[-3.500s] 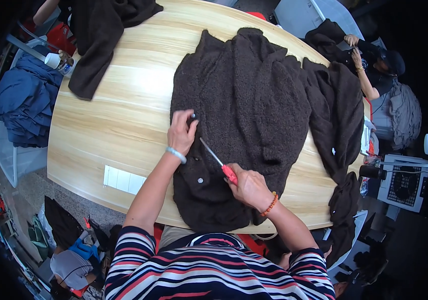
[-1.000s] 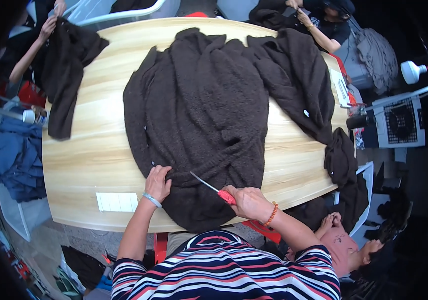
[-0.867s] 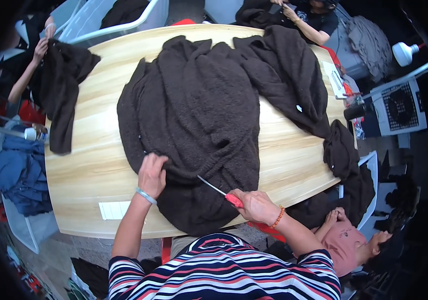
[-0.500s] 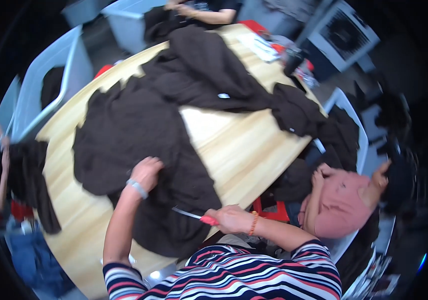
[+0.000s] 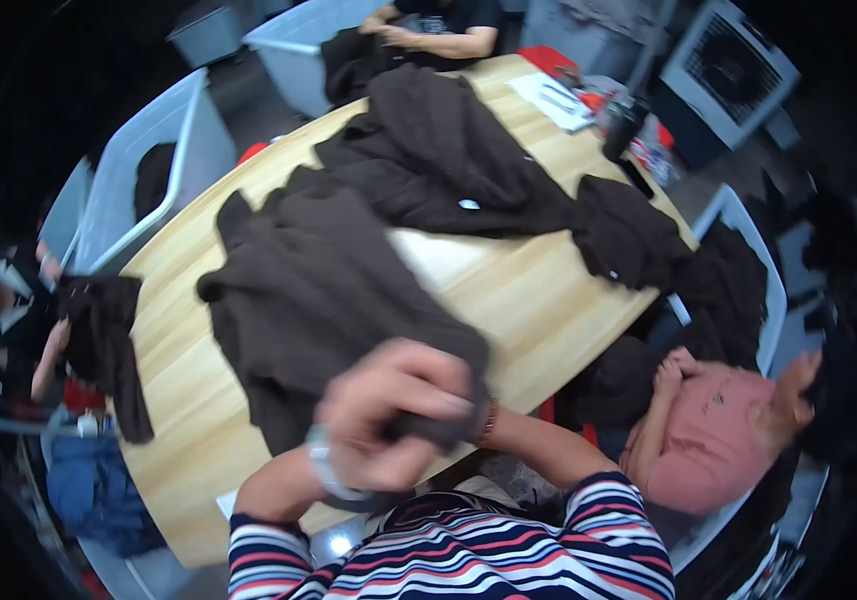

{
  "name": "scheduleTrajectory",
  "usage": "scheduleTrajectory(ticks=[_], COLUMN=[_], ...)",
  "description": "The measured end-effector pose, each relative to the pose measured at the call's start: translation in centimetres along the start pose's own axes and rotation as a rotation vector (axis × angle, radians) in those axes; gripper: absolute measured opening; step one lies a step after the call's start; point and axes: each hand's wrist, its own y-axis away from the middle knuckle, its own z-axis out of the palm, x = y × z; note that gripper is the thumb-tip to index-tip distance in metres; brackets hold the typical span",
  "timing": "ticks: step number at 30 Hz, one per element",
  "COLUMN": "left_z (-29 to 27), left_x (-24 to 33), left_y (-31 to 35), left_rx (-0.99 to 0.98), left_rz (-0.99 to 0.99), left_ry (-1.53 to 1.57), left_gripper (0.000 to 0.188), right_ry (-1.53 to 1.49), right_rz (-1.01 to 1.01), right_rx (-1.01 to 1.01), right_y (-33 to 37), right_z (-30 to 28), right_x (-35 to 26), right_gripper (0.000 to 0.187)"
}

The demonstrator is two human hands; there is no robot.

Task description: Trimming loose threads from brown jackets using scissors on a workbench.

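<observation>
Your left hand [image 5: 380,405] grasps the near end of the dark-brown knitted garment [image 5: 323,270]; the rest extends over the pale wooden table [image 5: 538,290]. Your right hand's grip, hidden, I cannot tell.

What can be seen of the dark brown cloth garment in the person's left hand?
The dark brown, soft-looking cloth garment lies creased across the pale wood-grain table, its near end bunched in the person's left hand and apparently raised. Blur hides weave and any fastenings. Its far edge blends into another dark garment, so whether they touch is unclear.
</observation>
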Motion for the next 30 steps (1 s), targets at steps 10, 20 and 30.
scheduleTrajectory(ticks=[10,20,30], left_z=[12.0,18.3,-1.0], left_x=[-5.8,-19.6,-19.3], left_y=[-5.7,-11.5,15.8], left_rx=[0.119,0.442,0.722], left_rz=[0.294,0.164,-0.645], left_ry=[0.146,-0.189,-1.243], left_gripper=[0.021,0.028,0.067], right_ry=[0.415,1.052,0.232], right_rz=[-0.06,0.223,1.563], right_rx=[-0.415,-0.692,-0.23], right_y=[28.4,25.0,21.8], right_z=[-29.3,-44.6,-17.8], right_x=[13.7,26.0,10.4], right_gripper=[0.023,0.02,0.053])
